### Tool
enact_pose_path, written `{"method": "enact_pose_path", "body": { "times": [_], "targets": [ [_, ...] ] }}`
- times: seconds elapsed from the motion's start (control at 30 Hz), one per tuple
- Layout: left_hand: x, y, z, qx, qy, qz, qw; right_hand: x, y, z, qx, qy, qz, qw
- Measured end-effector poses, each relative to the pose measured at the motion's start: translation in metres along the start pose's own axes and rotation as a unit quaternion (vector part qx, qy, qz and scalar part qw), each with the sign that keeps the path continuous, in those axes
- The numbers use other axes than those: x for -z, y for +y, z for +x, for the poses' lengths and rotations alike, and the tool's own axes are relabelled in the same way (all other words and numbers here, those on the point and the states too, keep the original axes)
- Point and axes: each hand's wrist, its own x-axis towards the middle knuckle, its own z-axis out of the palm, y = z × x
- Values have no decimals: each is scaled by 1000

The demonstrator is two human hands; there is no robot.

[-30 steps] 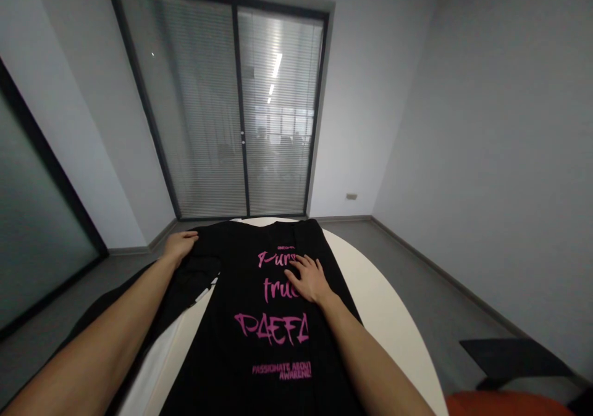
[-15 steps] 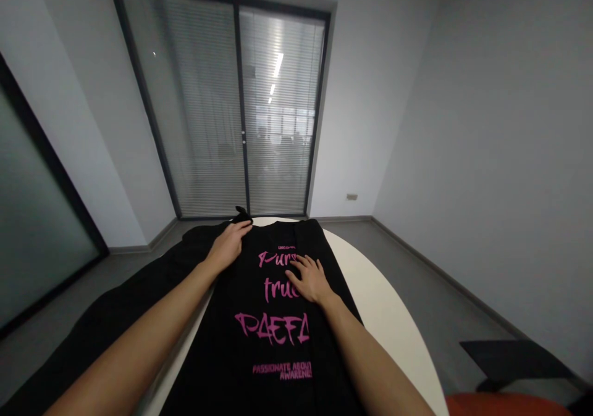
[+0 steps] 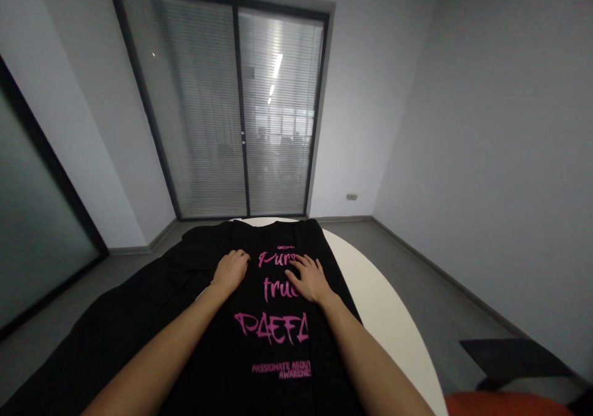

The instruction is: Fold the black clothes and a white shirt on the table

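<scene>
A black T-shirt (image 3: 278, 308) with pink lettering lies on the table, its right side folded inward so that some letters are cut off. My right hand (image 3: 309, 278) rests flat on that folded side, fingers spread over the upper lettering. On the left part of the shirt, beside the top words, lies my left hand (image 3: 231, 270), its fingers slightly bent and pressed on the cloth. More black cloth (image 3: 134, 305) spreads left past my left forearm; where it joins the shirt, I cannot tell.
The round white table (image 3: 384, 286) shows along the right side and at the far edge. An orange chair seat (image 3: 504, 403) and a dark flat panel (image 3: 514, 359) stand at the lower right. Beyond the table are a glass partition with blinds (image 3: 208, 113) and grey walls.
My left hand has let go of the raised bit of black cloth at the far edge and come nearer, onto the shirt. Cloth now covers most of the table strip by my left forearm.
</scene>
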Motion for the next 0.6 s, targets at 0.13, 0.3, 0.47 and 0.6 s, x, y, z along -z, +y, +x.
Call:
{"method": "enact_pose_path", "body": {
  "times": [0.13, 0.3, 0.47, 0.6],
  "targets": [
    [-2, -6, 2, 46, 33, -16, 998, -2, 1, 0, 1, 2, 0, 1000],
    [-11, -1, -9, -8, 20, -44, 999, -1, -1, 0, 3, 4, -4, 1000],
    [-18, 3, -28, 15, 49, -44, 998, 0, -2, -1, 3, 2, -5, 1000],
    [-18, -7, -41, 87, 98, -89, 987, -1, -2, 0, 4, -8, -11, 1000]
  ]
}}
